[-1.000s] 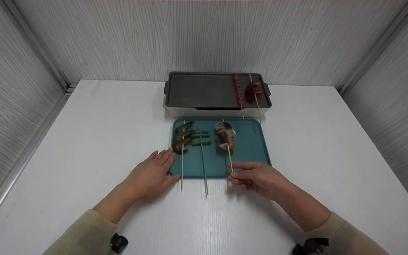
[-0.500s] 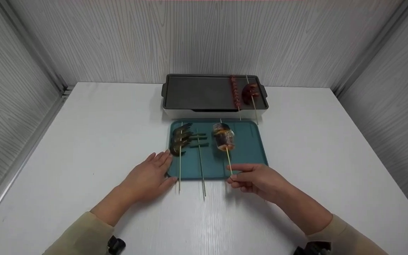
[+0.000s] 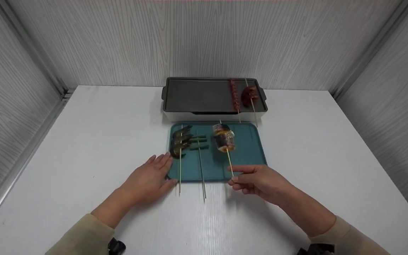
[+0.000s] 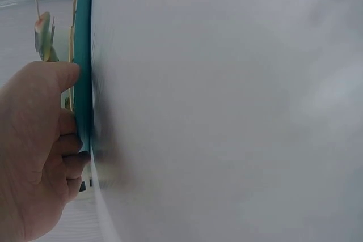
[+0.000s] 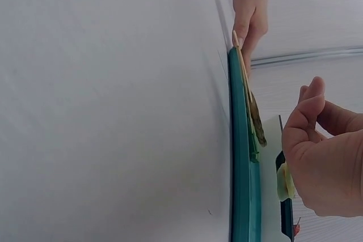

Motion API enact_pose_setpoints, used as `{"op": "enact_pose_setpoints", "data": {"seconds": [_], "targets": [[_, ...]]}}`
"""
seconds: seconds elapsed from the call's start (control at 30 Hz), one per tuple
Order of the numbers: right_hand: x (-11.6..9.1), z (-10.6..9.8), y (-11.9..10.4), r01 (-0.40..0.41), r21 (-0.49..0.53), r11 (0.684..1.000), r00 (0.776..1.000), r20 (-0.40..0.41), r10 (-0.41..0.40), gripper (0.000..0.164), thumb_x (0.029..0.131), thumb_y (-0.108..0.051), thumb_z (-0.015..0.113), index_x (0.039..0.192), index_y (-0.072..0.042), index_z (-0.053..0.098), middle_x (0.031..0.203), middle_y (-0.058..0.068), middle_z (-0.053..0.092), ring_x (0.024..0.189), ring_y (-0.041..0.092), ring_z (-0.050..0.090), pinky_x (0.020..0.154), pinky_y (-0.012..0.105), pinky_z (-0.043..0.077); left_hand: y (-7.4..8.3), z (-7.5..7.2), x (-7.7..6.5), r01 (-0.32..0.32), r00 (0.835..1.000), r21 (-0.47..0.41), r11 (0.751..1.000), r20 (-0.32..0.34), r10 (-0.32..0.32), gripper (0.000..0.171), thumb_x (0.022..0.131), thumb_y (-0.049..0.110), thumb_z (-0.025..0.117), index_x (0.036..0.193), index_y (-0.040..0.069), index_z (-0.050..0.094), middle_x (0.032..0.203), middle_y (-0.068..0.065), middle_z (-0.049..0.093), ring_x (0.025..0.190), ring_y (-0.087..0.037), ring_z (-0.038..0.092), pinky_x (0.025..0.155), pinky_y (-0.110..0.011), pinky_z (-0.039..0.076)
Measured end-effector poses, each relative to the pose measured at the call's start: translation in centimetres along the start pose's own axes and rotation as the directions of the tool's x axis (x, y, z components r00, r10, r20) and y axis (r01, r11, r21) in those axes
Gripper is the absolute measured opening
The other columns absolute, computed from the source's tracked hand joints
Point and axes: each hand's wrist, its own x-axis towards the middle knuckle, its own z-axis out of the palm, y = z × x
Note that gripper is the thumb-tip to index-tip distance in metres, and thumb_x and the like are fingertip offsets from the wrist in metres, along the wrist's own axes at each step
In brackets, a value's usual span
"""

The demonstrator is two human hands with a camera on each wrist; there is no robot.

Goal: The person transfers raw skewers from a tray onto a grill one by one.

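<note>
My right hand pinches the stick of a skewer of dark-skinned fish chunks between thumb and fingers. The skewer is tilted over the right half of a teal tray; in the left wrist view the fish hangs clear above it. My left hand rests along the tray's left edge, its fingers extended beside the rim and the thumb near the front corner. On the tray's left lies a shrimp skewer, with skewered green vegetable pieces right beside it. Several stick ends overhang the front rim.
Behind the tray stands a grill with a dark plate and white base. A red beaded-looking skewer and a reddish-brown curled skewer lie on its right side, sticks overhanging the front. Grey wood-patterned panels enclose the white table.
The head view has shifted slightly. The fish skewer has risen a little relative to the tray, still pinched in my right hand. My left hand stays at the tray's edge.
</note>
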Motion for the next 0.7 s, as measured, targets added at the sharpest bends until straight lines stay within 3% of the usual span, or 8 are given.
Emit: {"op": "enact_pose_setpoints", "data": {"seconds": [0.7], "targets": [[-1.7, 0.1, -1.6, 0.061, -0.064, 0.996, 0.997, 0.043, -0.058, 0.056, 0.102, -0.014, 0.071, 0.154, 0.000, 0.054, 0.117, 0.015, 0.077, 0.097, 0.014, 0.074, 0.082, 0.024, 0.056, -0.1, 0.2, 0.0, -0.011, 1.000, -0.006, 1.000, -0.008, 0.011, 0.075, 0.111, 0.047, 0.050, 0.159, -0.010, 0.037, 0.168, -0.027, 0.032, 0.155, -0.042, 0.032, 0.129, -0.055, 0.022]]}}
